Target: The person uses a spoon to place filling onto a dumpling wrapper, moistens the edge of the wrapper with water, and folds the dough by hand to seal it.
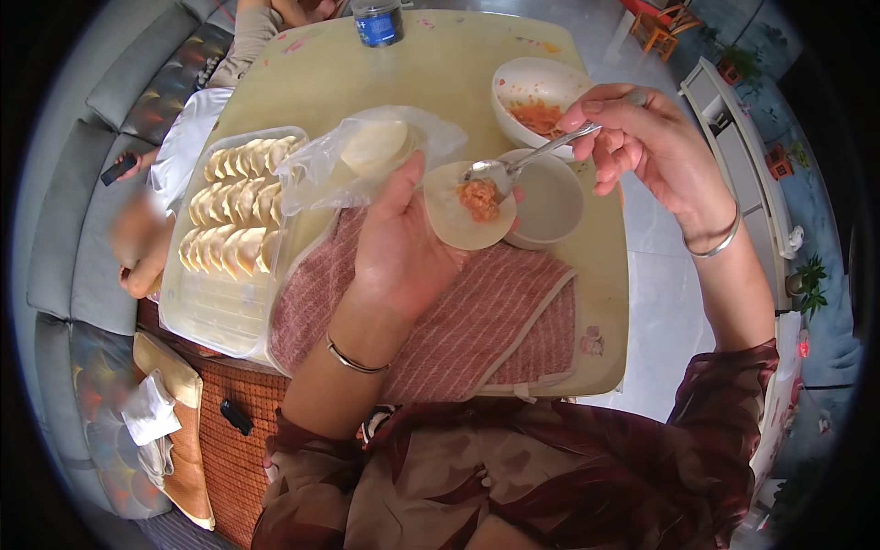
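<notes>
"Where is the round wrapper that this person is working on?"

"It is above the counter, toward the right edge. It lies on the fingers of the left hand. That grip is rather open, with the thumb apart from the wrapper."

"And the right hand?"

"Its grip is closed, with thumb and fingers pinching the handle of a spoon. The spoon's end touches the pinkish filling in the wrapper's middle."

"What stands near them?"

"A white bowl with more filling is by the right edge. A smaller bowl is nearer to us, partly hidden behind the wrapper."

"And on the left?"

"Along the left edge there is a clear tray, with three rows of dumplings. Between tray and hand I see a plastic bag with pale round wrappers. A striped reddish towel lies at the near edge, and a jar stands at the far edge."
</notes>
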The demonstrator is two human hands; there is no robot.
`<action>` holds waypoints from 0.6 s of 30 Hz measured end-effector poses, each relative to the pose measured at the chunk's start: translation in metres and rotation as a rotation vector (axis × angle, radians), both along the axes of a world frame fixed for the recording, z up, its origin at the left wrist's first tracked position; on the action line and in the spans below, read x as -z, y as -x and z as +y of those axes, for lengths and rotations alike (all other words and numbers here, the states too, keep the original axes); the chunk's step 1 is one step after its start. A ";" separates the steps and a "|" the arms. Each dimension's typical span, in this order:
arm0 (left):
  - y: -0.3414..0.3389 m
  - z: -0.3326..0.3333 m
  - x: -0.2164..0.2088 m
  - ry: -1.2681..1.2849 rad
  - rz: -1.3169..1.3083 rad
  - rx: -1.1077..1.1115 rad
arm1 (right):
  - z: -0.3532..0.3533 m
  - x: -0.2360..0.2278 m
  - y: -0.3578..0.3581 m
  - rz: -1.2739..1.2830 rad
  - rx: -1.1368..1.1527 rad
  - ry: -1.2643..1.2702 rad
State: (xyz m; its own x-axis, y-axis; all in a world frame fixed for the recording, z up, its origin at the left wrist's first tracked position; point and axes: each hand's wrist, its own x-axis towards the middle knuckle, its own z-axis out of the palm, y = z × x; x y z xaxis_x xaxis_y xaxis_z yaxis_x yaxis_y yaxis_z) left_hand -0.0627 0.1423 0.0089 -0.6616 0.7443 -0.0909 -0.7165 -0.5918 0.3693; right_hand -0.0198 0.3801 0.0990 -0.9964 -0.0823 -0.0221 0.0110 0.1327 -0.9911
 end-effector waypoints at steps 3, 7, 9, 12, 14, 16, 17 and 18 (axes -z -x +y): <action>-0.001 0.001 -0.001 0.039 -0.013 -0.013 | -0.011 -0.004 -0.005 0.063 -0.015 -0.140; -0.003 0.001 -0.006 0.087 0.032 -0.045 | -0.022 -0.010 -0.016 0.174 -0.034 -0.272; -0.003 0.000 -0.006 0.089 0.027 -0.052 | -0.023 -0.011 -0.021 0.235 -0.028 -0.304; -0.002 0.000 -0.005 0.056 0.013 -0.049 | -0.018 -0.012 -0.029 0.308 -0.002 -0.313; -0.001 0.002 -0.003 0.033 0.014 -0.060 | -0.012 -0.012 -0.033 0.337 0.018 -0.284; -0.003 0.001 -0.005 0.049 0.030 -0.070 | -0.017 -0.009 -0.035 0.277 -0.012 -0.275; -0.003 0.002 -0.006 0.058 0.038 -0.073 | -0.019 -0.008 -0.036 0.247 -0.025 -0.270; -0.003 0.002 -0.006 0.068 0.039 -0.079 | -0.020 -0.006 -0.035 0.236 -0.035 -0.269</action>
State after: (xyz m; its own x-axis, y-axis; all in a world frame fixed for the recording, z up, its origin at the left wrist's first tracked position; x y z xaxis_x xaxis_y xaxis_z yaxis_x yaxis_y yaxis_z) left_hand -0.0595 0.1442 0.0148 -0.7219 0.6828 -0.1127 -0.6531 -0.6183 0.4372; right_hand 0.0153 0.3599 0.1047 -0.9732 -0.1390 0.1832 -0.2236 0.3854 -0.8953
